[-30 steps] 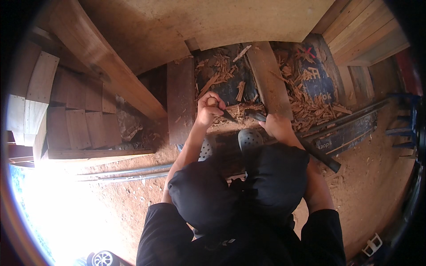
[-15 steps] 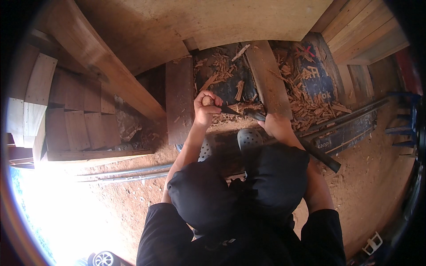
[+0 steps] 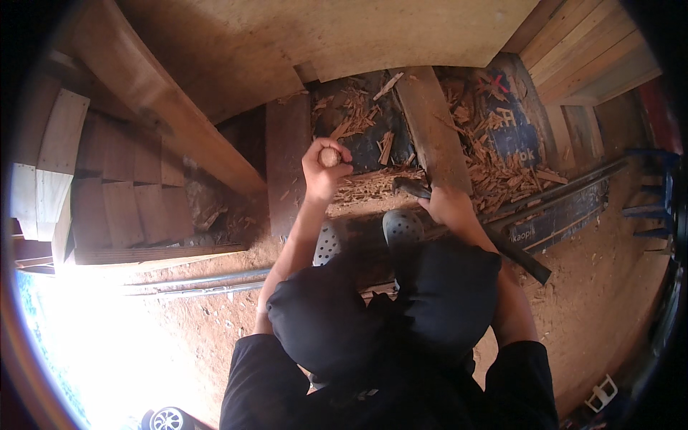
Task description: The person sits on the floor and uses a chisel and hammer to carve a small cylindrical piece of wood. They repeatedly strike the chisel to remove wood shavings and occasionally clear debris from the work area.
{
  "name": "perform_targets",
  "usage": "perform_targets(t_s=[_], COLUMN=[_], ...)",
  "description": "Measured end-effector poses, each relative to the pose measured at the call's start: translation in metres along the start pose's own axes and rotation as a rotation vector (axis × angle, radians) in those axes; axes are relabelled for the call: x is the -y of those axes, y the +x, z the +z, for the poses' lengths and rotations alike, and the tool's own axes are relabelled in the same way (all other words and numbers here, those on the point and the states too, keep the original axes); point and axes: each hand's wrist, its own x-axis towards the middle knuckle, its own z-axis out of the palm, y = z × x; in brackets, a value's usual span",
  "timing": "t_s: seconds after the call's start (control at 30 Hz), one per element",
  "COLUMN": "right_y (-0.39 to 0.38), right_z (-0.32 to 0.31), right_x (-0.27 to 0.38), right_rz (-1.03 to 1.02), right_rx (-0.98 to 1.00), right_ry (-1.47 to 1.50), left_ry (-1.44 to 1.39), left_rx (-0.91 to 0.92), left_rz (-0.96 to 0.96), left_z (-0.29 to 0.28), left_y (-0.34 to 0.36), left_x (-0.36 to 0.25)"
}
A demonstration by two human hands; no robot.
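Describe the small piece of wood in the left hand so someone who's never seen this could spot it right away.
Start at the dark blue tarp littered with wood shavings, ahead of the person's knees. At its near left edge the left hand is raised, fingers curled around a short wooden peg. Unlike the flat, splintered chips about it, its one visible end is round, smooth and pale.

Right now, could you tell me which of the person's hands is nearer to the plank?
Right. The right hand sits at the near end of the plank; the left hand, gripping a wooden piece, is off to its left.
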Motion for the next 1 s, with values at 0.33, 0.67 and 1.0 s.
perform_targets(t_s=[0.33, 0.67, 1.0], right_y=[-0.017, -0.015, 0.002], right_z=[0.076, 0.107, 0.119], right_x=[-0.061, -0.056, -0.059], right_rz=[0.193, 0.141, 0.227], right_rx=[-0.083, -0.197, -0.2], right_ry=[0.526, 0.624, 0.678], left_ry=[0.196, 0.256, 0.01], left_rx=[0.431, 0.302, 0.177], left_rz=[-0.028, -0.229, -0.161], left_z=[0.078, 0.095, 0.087], left_y=[0.065, 0.047, 0.001], left_x=[-0.108, -0.01, 0.044])
